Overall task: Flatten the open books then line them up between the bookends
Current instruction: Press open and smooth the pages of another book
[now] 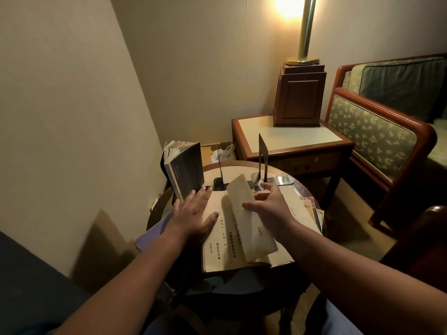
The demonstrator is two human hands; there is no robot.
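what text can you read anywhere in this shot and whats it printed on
Nothing can be quoted with confidence.
open book, left page: columns of printed characters, upside down to the camera, too blurred to read.
lifted page: denser columns of print, too blurred.
dark book, cover: faint pale print, too small.
colourful booklets: no print legible.

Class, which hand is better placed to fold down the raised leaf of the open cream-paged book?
Probably the right hand: its fingers hold the raised leaf of the open cream-paged book, while the left hand lies flat, pressing the left page.
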